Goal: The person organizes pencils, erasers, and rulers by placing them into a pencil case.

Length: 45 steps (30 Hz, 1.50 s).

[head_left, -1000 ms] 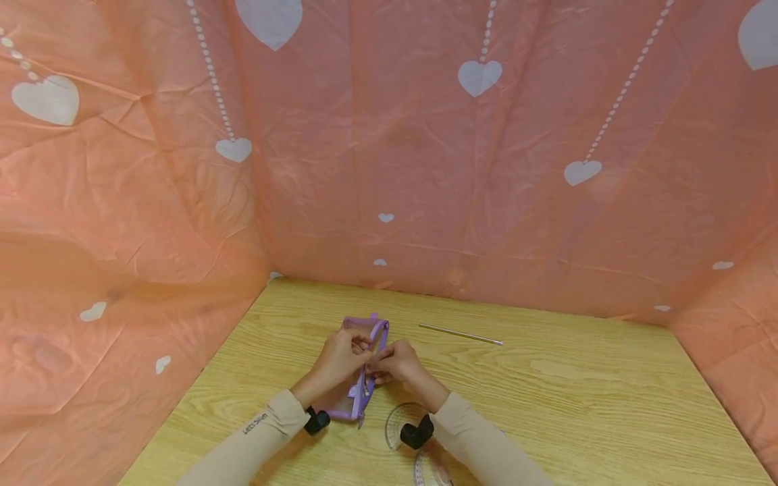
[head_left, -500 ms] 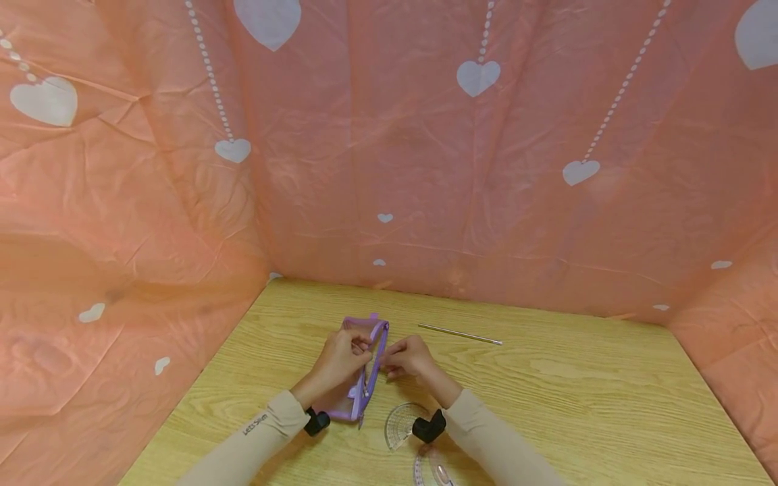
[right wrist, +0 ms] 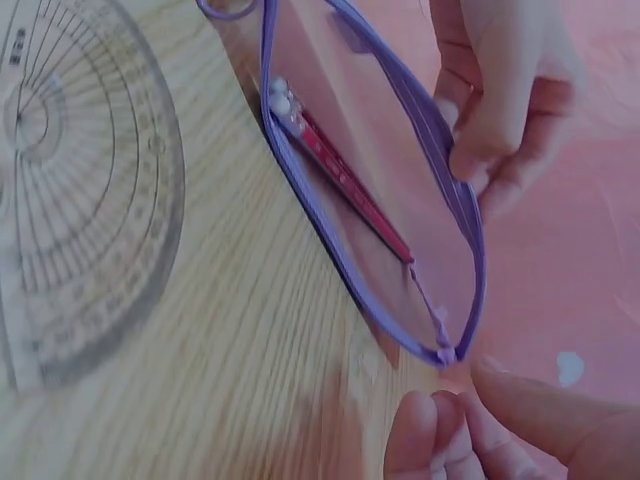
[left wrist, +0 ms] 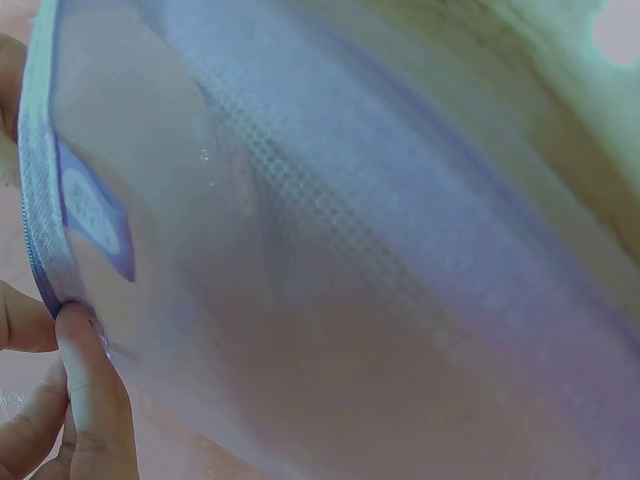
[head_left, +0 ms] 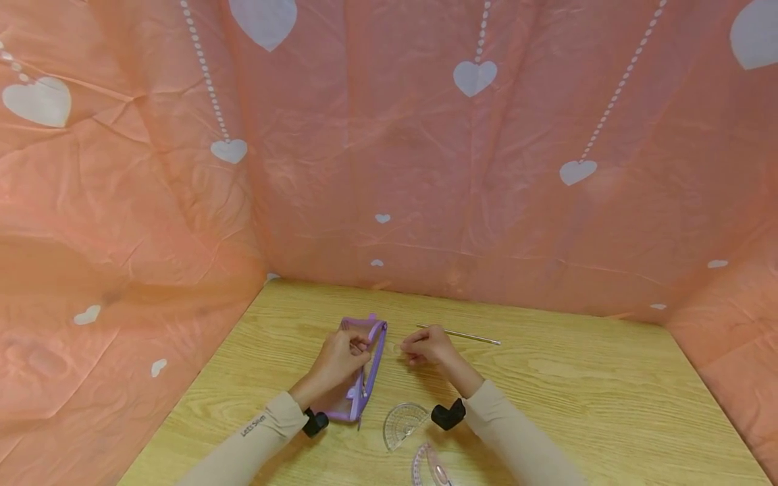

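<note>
A see-through purple zip pencil case (head_left: 357,405) lies on the table in the head view, its zipped mouth spread wide. My left hand (head_left: 340,358) pinches one edge of that mouth between thumb and fingers; the left wrist view shows the fingertips (left wrist: 88,370) on the zip tape. Inside lies a pink pen (right wrist: 345,180) with pearly beads at one end, plain in the right wrist view. My right hand (head_left: 430,345) is just right of the case, fingers bent loosely, thumb apart from them in its wrist view. I see nothing held there.
A thin pencil (head_left: 471,336) lies beyond my right hand. Nearer to me are a clear protractor (head_left: 404,424) and a pinkish curved piece with scale marks (head_left: 434,466). A pink cloth (head_left: 425,256) with hearts hangs around the wooden table (head_left: 577,405).
My right hand has drawn away from the pencil case's mouth, to the right and slightly up toward the pencil. My left hand keeps its pinch on the edge.
</note>
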{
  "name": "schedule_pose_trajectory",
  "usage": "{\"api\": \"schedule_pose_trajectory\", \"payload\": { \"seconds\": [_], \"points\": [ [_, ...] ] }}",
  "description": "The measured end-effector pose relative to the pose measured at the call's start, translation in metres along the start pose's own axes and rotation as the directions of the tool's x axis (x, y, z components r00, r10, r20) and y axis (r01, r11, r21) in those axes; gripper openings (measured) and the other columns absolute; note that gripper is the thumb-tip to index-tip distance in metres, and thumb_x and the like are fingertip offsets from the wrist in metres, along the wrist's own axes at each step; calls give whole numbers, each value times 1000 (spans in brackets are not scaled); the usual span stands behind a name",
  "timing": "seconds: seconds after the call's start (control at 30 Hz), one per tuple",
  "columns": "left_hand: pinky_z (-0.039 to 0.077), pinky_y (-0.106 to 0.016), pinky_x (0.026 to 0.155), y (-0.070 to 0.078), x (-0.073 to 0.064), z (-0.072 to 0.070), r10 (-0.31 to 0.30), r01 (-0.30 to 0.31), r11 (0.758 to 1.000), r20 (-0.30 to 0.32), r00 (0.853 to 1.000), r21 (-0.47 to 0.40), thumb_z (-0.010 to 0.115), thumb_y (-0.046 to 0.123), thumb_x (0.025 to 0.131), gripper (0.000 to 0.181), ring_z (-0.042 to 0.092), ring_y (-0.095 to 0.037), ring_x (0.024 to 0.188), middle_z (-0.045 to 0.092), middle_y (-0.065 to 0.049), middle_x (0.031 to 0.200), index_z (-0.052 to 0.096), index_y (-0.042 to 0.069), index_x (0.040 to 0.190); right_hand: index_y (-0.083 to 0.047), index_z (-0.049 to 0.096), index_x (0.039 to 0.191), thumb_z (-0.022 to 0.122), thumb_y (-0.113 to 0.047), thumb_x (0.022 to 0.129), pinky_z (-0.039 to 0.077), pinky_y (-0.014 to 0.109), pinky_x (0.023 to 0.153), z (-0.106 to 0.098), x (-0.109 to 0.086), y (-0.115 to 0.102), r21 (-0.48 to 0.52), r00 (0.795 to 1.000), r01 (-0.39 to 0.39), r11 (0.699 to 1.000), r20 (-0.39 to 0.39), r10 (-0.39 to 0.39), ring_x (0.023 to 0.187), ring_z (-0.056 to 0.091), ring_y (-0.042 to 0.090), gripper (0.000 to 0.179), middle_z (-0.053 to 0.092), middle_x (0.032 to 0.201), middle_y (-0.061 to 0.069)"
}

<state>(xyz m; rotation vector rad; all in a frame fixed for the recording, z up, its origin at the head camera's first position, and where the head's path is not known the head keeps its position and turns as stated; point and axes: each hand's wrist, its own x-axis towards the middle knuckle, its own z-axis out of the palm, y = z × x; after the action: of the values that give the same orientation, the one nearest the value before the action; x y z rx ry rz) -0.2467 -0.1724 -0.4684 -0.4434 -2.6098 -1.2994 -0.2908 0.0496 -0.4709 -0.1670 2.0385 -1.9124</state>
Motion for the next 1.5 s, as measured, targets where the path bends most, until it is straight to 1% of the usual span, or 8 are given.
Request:
{"api": "schedule_pose_trajectory", "payload": {
  "seconds": [0.1, 0.2, 0.37, 0.77, 0.9, 1.0, 1.13, 1.5],
  "points": [
    [56, -24, 61, 0, -1, -1, 26, -26, 1000, -3, 1000, 1, 68, -1, 81, 17, 64, -10, 69, 66, -9, 77, 69, -10, 95, 24, 63, 103, 65, 12, 88, 60, 34, 62, -6, -1, 0, 20, 1000, 3, 1000, 2, -3, 60, 65, 15, 19, 70, 79, 19],
    [56, -25, 62, 1, -2, -1, -5, 5, 1000, 7, 1000, -3, 69, -3, 81, 16, 65, -12, 70, 66, -7, 78, 70, -9, 96, 25, 62, 104, 65, 12, 89, 60, 35, 63, -12, -2, -1, 14, 1000, 8, 1000, -7, -8, 61, 66, 15, 21, 70, 80, 18],
    [55, -24, 64, 3, -1, 0, -70, 70, 998, 19, 997, -11, 71, -7, 81, 17, 66, -15, 73, 67, -5, 81, 71, -7, 98, 21, 65, 105, 67, 8, 89, 60, 40, 67, -19, -3, -4, -18, 998, -26, 1000, -49, 25, 63, 66, 17, 21, 70, 86, 23],
    [55, -22, 64, 2, 0, 0, -55, 55, 998, 13, 998, 3, 71, -5, 81, 17, 66, -15, 73, 68, -5, 82, 71, -6, 98, 19, 67, 102, 69, 8, 88, 60, 42, 68, -38, -1, -6, -37, 990, -47, 998, -135, 42, 67, 68, 22, 18, 71, 86, 23],
    [54, -21, 64, 1, 0, 0, -62, 62, 998, 19, 998, -1, 71, -5, 82, 16, 66, -14, 74, 67, -5, 82, 71, -6, 98, 19, 66, 103, 68, 7, 89, 60, 42, 69, -45, -2, -6, -39, 990, -30, 999, -139, 24, 66, 67, 21, 19, 70, 84, 18],
    [54, -21, 63, 2, 0, 0, -61, 61, 998, 23, 998, -1, 71, -5, 82, 17, 66, -14, 73, 67, -5, 82, 71, -7, 98, 17, 68, 101, 70, 5, 88, 60, 42, 69, -50, -3, -6, -108, 987, -19, 994, -161, 2, 67, 67, 22, 18, 70, 81, 15],
    [55, -22, 63, 3, 0, 0, -61, 61, 998, 22, 998, 3, 71, -6, 81, 16, 66, -15, 73, 67, -5, 82, 71, -7, 98, 14, 71, 96, 72, 2, 87, 59, 44, 70, -59, -2, -6, -225, 981, 9, 974, -187, -52, 73, 69, 31, 15, 71, 79, 14],
    [54, -22, 63, 5, -1, 0, -70, 70, 998, 27, 997, 0, 72, -6, 82, 15, 65, -14, 72, 68, -6, 81, 71, -7, 96, 14, 68, 103, 71, -1, 90, 58, 48, 73, -82, -2, -5, -266, 979, 70, 961, -167, -117, 81, 68, 39, 20, 70, 87, 17]
  ]
}}
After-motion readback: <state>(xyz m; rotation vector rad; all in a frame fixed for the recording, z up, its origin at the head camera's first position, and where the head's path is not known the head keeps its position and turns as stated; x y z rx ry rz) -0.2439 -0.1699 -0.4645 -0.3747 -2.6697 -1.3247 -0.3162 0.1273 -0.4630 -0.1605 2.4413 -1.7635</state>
